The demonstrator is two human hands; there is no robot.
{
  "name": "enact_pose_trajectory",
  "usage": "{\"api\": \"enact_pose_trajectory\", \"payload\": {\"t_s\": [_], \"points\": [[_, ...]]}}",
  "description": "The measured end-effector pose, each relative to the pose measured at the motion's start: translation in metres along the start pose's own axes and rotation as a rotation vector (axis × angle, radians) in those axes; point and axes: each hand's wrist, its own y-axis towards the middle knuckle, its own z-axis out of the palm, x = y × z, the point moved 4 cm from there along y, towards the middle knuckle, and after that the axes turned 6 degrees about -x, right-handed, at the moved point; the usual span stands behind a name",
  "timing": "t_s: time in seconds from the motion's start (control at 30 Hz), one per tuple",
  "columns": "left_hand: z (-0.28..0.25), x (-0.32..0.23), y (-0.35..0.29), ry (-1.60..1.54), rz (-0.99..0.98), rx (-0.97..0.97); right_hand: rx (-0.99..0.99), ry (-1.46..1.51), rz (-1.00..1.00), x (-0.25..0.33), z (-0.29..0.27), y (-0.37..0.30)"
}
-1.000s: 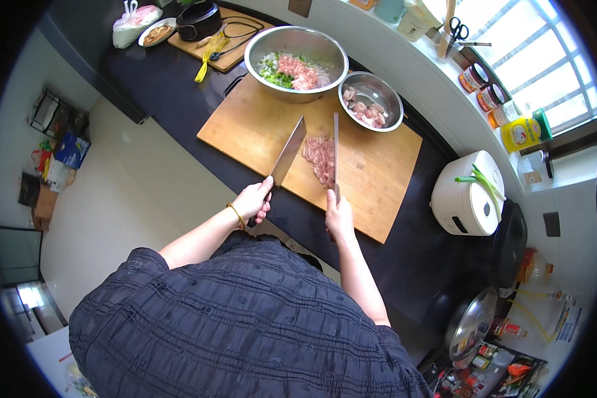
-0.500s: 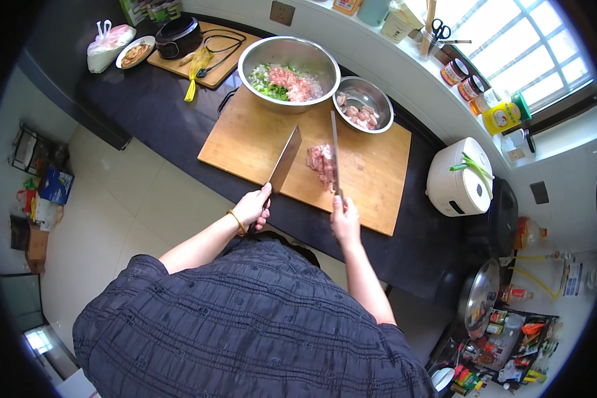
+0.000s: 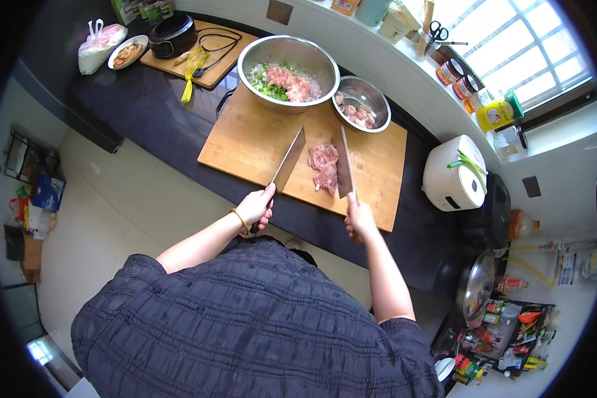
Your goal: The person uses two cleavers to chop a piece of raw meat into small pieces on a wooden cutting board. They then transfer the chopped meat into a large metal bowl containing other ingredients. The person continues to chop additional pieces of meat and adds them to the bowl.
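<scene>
Head view: at the frame's centre, 2 hands work over a wooden cutting board [image 3: 259, 142] on the dark desk [image 3: 146, 106]. The left hand [image 3: 255, 207] is clenched on the handle of a cleaver [image 3: 288, 161], blade angled to the upper right. The right hand [image 3: 360, 219] grips a second cleaver [image 3: 343, 169], its blade just beside a pile of minced meat [image 3: 324, 166]. Above sit a large steel bowl [image 3: 288, 69] of chopped vegetables and meat and a small steel bowl [image 3: 361, 103].

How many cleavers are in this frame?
2. One broad steel cleaver is in the left hand, left of the minced pink meat; the other steel cleaver is in the right hand.
</scene>
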Motion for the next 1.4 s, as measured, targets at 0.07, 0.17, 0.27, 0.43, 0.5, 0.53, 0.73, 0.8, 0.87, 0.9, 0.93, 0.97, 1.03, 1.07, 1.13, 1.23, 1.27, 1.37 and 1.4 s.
{"api": "enact_pose_trajectory", "payload": {"t_s": [0.07, 0.17, 0.27, 0.43, 0.5, 0.53, 0.73, 0.8, 0.87, 0.9, 0.93, 0.97, 1.03, 1.07, 1.13, 1.23, 1.27, 1.37, 1.4], "points": [[0.002, 0.003, -0.002, 0.007, 0.002, -0.007, 0.046, 0.120, 0.118, 0.018, -0.010, -0.017], [0.001, -0.001, -0.001, 0.006, 0.018, -0.017, 0.014, 0.226, -0.086, 0.020, -0.014, -0.025], [0.002, 0.002, -0.005, 0.006, 0.015, -0.017, 0.073, 0.037, 0.190, -0.003, -0.002, -0.018], [0.001, 0.000, -0.007, 0.010, 0.009, -0.056, 0.116, 0.034, -0.022, 0.031, -0.022, -0.014], [0.003, 0.000, -0.007, -0.012, 0.008, -0.066, -0.029, 0.076, -0.257, 0.010, -0.005, -0.007], [0.003, 0.002, -0.009, -0.016, 0.005, -0.067, -0.042, -0.080, -0.331, -0.010, 0.001, 0.007], [0.000, 0.005, -0.016, -0.058, 0.000, -0.101, 0.172, -0.009, -0.075, 0.026, -0.027, -0.004], [0.002, 0.006, -0.018, -0.080, -0.005, -0.113, 0.155, 0.051, -0.116, 0.020, -0.024, -0.011], [0.005, 0.007, -0.018, -0.087, 0.004, -0.114, 0.157, -0.164, -0.209, -0.024, -0.010, 0.013], [0.005, 0.008, -0.018, -0.096, 0.009, -0.118, 0.169, -0.156, -0.176, -0.028, -0.009, 0.013], [0.004, 0.008, -0.019, -0.095, 0.011, -0.128, 0.196, -0.163, -0.081, -0.016, -0.013, 0.011], [0.004, 0.008, -0.020, -0.094, 0.014, -0.138, 0.222, -0.172, 0.014, -0.001, -0.018, 0.008], [0.006, 0.010, -0.021, -0.113, 0.009, -0.141, 0.185, -0.234, -0.131, 0.007, -0.022, 0.009], [0.007, 0.012, -0.022, -0.134, 0.004, -0.141, 0.140, -0.244, -0.258, 0.003, -0.021, 0.008], [0.009, 0.014, -0.024, -0.162, -0.003, -0.144, 0.088, -0.342, -0.359, -0.015, -0.015, 0.010], [0.010, 0.014, -0.024, -0.179, 0.005, -0.164, 0.167, -0.381, -0.199, -0.017, -0.020, 0.023], [0.010, 0.017, -0.026, -0.176, 0.004, -0.176, 0.212, -0.379, -0.048, 0.004, -0.027, 0.011], [0.009, 0.014, -0.029, -0.200, -0.004, -0.195, 0.204, -0.291, -0.307, 0.001, -0.032, 0.008], [0.009, 0.014, -0.027, -0.209, 0.002, -0.195, 0.143, -0.363, -0.397, -0.015, -0.028, 0.016]]}}
